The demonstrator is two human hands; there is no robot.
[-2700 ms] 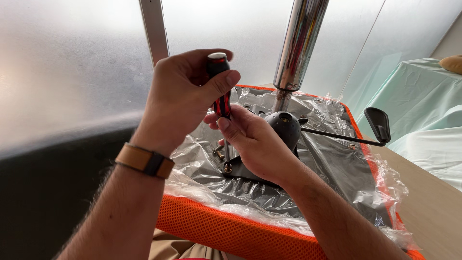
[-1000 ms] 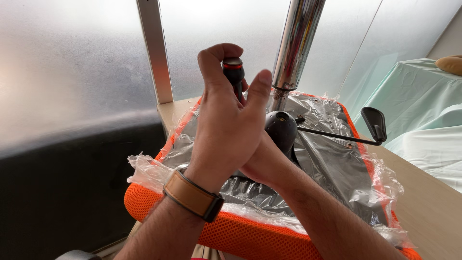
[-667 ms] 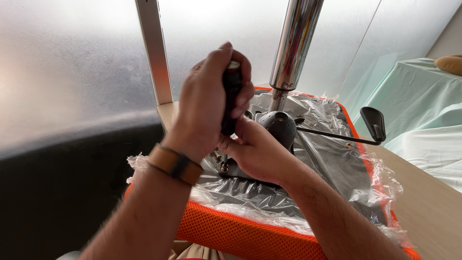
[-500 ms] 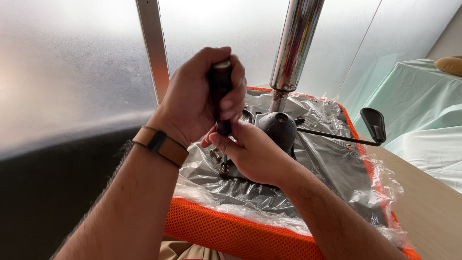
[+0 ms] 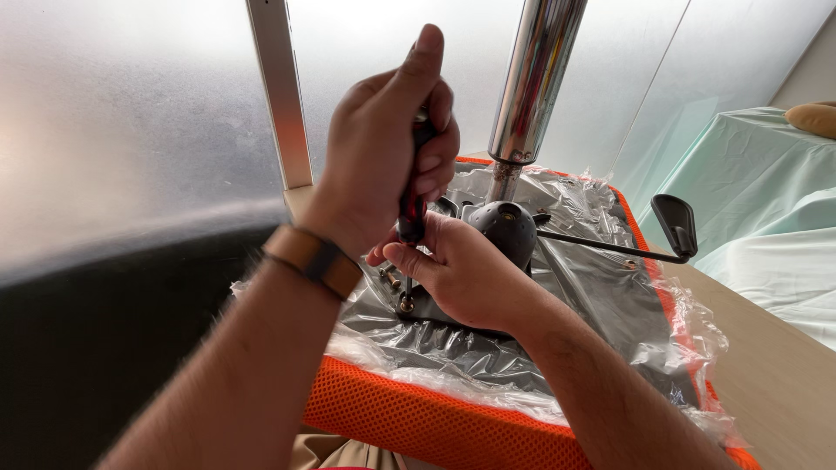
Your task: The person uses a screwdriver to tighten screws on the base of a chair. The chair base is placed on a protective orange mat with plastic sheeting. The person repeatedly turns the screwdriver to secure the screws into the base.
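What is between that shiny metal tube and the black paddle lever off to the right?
In the head view, only crinkled clear plastic wrap over the orange seat lies between the chrome tube and the paddle lever, crossed by the lever's thin rod.

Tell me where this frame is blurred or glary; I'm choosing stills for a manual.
Head view: the left forearm is motion-smeared, the left hand and right hand on the screwdriver sharper; backlight washes out the frosted window; bright streaks on the chrome column; highlights on the plastic wrap.
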